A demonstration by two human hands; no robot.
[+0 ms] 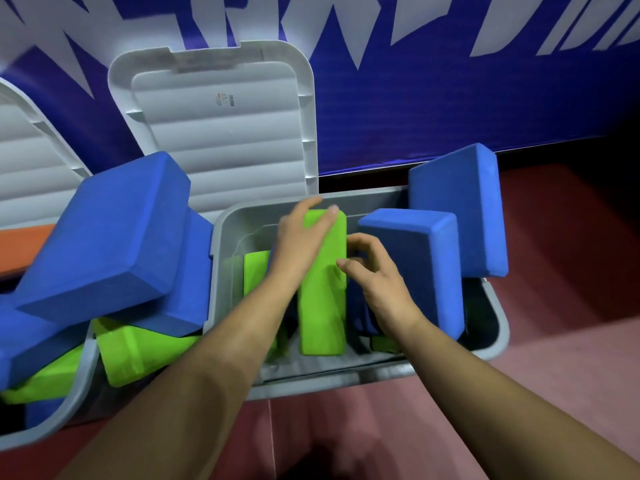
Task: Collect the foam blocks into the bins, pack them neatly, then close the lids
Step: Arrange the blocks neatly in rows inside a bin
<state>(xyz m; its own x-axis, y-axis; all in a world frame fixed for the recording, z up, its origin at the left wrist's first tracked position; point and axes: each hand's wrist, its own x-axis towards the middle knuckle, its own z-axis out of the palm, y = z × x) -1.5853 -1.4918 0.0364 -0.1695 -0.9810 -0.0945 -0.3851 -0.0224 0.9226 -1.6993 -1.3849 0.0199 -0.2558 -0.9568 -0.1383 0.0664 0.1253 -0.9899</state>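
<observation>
A grey bin stands open in the middle, its lid leaning back against the wall. My left hand grips the top of an upright green foam block inside it. My right hand touches that block's right side with curled fingers. Another green block stands to the left inside. Two blue blocks stick up at the bin's right end. A second grey bin at the left is heaped with blue blocks and green blocks.
A blue banner with white lettering runs along the wall behind the bins. The second bin's lid stands open at far left. Reddish floor lies to the right and in front.
</observation>
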